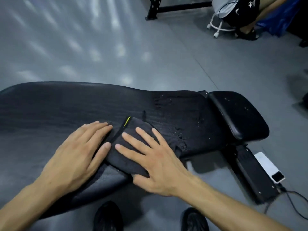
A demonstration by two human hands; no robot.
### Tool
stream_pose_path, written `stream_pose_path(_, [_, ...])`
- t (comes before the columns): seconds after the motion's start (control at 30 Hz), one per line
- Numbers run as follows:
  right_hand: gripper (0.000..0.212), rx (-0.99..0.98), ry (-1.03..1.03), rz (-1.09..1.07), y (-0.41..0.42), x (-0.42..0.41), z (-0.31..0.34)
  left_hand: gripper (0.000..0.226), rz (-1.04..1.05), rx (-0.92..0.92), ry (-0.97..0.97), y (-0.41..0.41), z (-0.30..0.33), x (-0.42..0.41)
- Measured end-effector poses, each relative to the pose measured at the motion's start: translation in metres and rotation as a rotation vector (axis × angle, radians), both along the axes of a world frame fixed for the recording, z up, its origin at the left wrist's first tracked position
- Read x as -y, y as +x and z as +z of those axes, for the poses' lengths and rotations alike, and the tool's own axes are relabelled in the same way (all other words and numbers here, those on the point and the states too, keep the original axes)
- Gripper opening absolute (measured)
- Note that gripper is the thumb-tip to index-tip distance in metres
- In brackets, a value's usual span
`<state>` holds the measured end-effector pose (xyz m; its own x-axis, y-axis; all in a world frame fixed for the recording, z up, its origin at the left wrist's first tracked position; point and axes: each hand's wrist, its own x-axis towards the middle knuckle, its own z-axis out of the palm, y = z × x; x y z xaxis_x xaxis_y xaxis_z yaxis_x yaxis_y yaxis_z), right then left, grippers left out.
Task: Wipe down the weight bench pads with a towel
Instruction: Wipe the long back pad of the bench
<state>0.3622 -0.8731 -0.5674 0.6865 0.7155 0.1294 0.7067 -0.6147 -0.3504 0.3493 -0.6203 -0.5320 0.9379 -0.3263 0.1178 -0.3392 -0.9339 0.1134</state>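
A long black bench back pad stretches across the view, with a smaller black seat pad at its right end. Droplets speckle the right part of the back pad and the seat pad. A dark folded towel with a yellow-green tag lies on the back pad's near edge. My left hand lies flat with straight fingers, its fingertips on the towel's left edge. My right hand presses flat on top of the towel with spread fingers.
The bench's black frame runs down to the grey floor at the right, beside a white power bank with a cable. A seated person on a white wheeled stool is at the top right, next to another black frame. My shoes show below.
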Motion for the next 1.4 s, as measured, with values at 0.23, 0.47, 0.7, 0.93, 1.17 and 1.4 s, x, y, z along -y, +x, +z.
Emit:
stream_pose_path(0.23, [0.079,-0.043,-0.027,-0.234,0.009,0.083,-0.016,0.055,0.012,0.013,0.050,-0.003,0.005,0.006])
stream_pose_path(0.47, [0.070,-0.048,0.130,-0.400,-0.015,0.042,-0.022,0.052,0.027,0.029,0.087,-0.004,0.003,0.007])
stream_pose_path(0.7, [0.063,-0.152,0.242,-0.678,0.032,0.119,-0.030,0.051,0.047,0.013,0.081,-0.006,0.005,0.006])
stream_pose_path(0.93, [0.065,-0.051,0.177,-0.300,-0.019,0.078,-0.029,0.053,0.062,0.004,0.069,-0.008,0.009,0.010])
stream_pose_path(1.17, [0.065,-0.189,0.198,-0.772,0.031,0.109,-0.024,0.051,0.066,0.018,0.085,-0.008,0.008,0.010])
stream_pose_path(1.4, [0.064,-0.077,-0.055,-0.356,0.023,0.074,-0.019,0.049,0.050,-0.002,0.075,-0.004,0.002,0.005])
